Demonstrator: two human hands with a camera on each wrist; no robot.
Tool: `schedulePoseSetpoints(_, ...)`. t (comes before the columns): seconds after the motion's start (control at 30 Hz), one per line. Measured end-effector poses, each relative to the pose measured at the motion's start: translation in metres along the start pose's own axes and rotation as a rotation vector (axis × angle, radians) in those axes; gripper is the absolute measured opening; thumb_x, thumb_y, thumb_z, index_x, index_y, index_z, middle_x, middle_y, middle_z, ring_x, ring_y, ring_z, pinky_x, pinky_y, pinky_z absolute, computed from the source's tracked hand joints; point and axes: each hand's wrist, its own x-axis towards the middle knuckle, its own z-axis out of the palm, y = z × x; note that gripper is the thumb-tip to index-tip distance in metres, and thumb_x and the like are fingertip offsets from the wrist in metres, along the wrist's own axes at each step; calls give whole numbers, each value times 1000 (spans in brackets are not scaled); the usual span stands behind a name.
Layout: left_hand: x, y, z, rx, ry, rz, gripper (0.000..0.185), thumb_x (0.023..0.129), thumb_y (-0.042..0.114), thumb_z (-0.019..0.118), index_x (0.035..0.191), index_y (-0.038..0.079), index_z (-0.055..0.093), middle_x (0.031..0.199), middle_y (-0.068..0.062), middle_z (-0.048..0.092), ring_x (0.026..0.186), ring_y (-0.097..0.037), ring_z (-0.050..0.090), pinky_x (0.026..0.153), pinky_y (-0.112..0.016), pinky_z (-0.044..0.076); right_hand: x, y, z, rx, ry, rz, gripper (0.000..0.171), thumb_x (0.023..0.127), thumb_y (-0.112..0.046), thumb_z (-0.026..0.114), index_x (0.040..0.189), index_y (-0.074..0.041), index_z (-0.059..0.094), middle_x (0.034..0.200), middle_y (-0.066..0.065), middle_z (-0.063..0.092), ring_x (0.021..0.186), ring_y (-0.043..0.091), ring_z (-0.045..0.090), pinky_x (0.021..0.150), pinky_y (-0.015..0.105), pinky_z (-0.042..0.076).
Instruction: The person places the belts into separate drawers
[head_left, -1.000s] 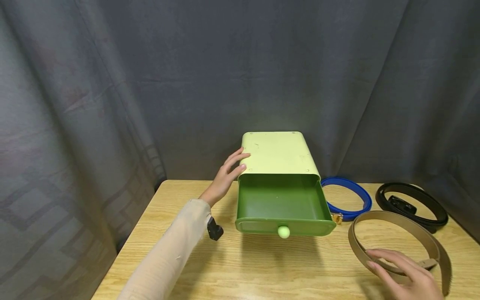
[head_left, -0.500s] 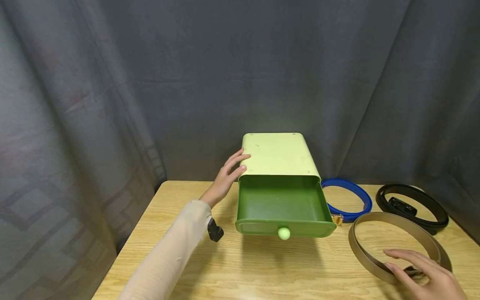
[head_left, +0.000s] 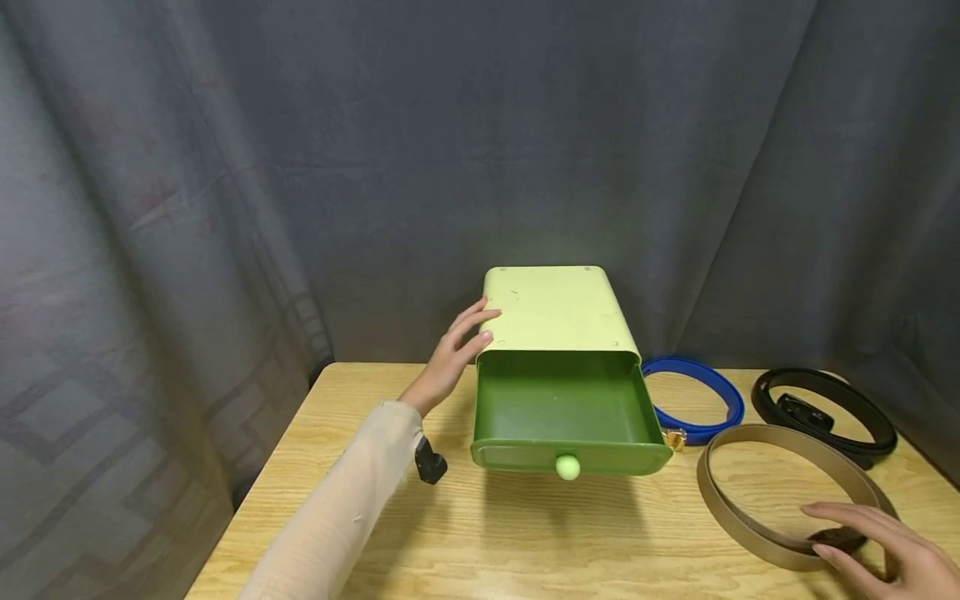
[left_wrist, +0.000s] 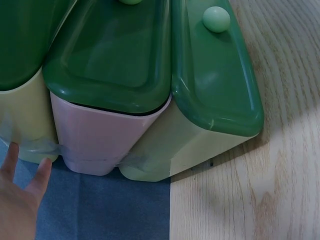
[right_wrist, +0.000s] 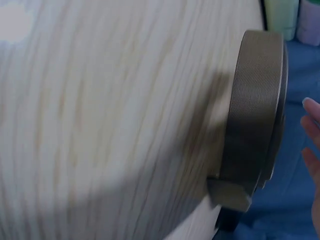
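Note:
My left hand (head_left: 457, 343) rests with straight fingers against the left side of a light green cabinet (head_left: 555, 308). The cabinet's dark green drawer (head_left: 562, 408) is pulled out, with nothing in it, and has a pale round knob (head_left: 567, 466) on its front. In the left wrist view my fingertips (left_wrist: 20, 172) lie beside the cabinet, whose drawer fronts and knob (left_wrist: 216, 19) show from below. My right hand (head_left: 881, 546) lies with spread fingers on the near side of a tan belt (head_left: 780, 433) coiled in a loop. The right wrist view shows that tan belt (right_wrist: 257, 110) on edge.
A blue belt (head_left: 731, 398) lies coiled to the right of the drawer, and a black belt (head_left: 806, 410) is coiled farther right. All sit on a wooden table (head_left: 525, 533). A dark grey curtain (head_left: 375, 167) hangs close behind and on both sides.
My right hand has slid to the right along the tan belt's near side, and the belt's loose end has drawn in against the loop. The left hand has not moved.

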Motion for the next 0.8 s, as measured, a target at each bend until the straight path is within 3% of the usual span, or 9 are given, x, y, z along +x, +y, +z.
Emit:
schedulePoseSetpoints(0.1,-4,13,-1,-3,-14,-6,43,105,14,47,145,0,46,164,-11,16,150,-27,11,116,-60,16,-3,12,0,-1,-43,-33,64,51,0,93,109,-17,70,109,-34,50,102,-21,36,82,3,29)
schedulePoseSetpoints(0.3,-6,17,-3,-2,-19,-9,43,105,14,46,146,0,46,164,-10,16,150,-25,11,116,-59,17,-6,37,-4,39,-39,-144,73,41,5,93,110,-10,71,115,-33,51,108,-19,38,88,2,24)
schedulePoseSetpoints(0.47,-5,16,-5,2,-23,-5,43,105,14,46,146,0,45,164,-11,15,150,-26,11,116,-58,18,-4,57,-13,53,-68,-274,80,34,11,89,111,-1,69,130,-30,46,118,-15,39,94,1,22)
schedulePoseSetpoints(0.6,1,-1,-6,-3,-18,3,43,106,15,46,147,2,45,165,-8,14,150,-25,9,116,-59,17,-5,78,-20,8,-133,-356,88,35,4,91,118,-14,67,138,-30,39,126,-15,33,98,1,17)
schedulePoseSetpoints(0.7,5,-18,-7,2,-4,15,43,106,18,47,147,6,46,165,-5,15,150,-23,9,116,-61,15,-8,93,-22,-47,-182,-371,96,38,-2,93,126,-27,62,142,-31,33,129,-15,26,99,1,9)
schedulePoseSetpoints(0.8,7,-23,-7,17,10,27,42,106,20,47,147,11,48,164,-1,17,150,-20,11,116,-61,16,-9,103,-22,-62,-234,-370,96,45,-6,94,130,-29,58,145,-31,29,131,-15,23,100,2,6)
